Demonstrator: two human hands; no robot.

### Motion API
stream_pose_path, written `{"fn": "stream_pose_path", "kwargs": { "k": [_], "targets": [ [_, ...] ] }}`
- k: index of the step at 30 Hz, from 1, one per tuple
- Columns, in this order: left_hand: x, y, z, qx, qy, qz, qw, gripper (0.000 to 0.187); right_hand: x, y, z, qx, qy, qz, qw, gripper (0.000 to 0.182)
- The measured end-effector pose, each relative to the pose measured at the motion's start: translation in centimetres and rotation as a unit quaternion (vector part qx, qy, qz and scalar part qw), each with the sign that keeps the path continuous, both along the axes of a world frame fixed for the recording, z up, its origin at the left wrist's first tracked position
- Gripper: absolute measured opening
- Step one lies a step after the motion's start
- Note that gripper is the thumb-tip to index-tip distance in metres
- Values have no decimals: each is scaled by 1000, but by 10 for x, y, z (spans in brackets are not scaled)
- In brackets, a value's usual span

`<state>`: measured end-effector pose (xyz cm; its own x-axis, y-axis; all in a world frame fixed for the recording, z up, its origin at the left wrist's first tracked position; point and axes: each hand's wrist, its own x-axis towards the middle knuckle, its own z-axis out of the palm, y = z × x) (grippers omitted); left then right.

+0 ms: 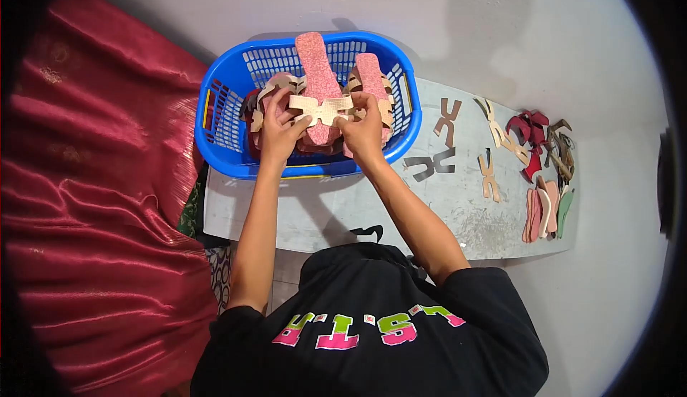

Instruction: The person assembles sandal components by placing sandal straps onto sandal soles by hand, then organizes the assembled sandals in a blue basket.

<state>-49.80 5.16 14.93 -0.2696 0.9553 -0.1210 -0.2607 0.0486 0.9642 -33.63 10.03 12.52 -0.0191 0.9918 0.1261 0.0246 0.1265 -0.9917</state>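
Note:
Over the blue basket (308, 171), a cream strap piece (320, 110) with a butterfly-like outline is spread between both hands. My left hand (283, 125) pinches its left side, and my right hand (361, 126) grips the right side. Beneath the strap lies a pink textured sole (315, 61), its narrow end pointing toward me. A second pink sole (369, 75) rests to the right in the basket, among more cream straps and pink pieces partly hidden by my hands.
The basket stands on a grey table (458, 214). Dark strap pieces (448, 119), cream straps (489, 175), red straps (528, 129) and a row of soles (549, 207) lie to the right. Shiny red cloth (107, 211) covers the left side.

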Motion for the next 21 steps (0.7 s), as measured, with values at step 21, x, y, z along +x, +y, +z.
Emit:
{"fn": "stream_pose_path", "kwargs": {
  "k": [21],
  "targets": [
    [-31,56,-81,-122,182,-17,975,34,-30,19,-50,23,-232,8,973,63]
  ]
}}
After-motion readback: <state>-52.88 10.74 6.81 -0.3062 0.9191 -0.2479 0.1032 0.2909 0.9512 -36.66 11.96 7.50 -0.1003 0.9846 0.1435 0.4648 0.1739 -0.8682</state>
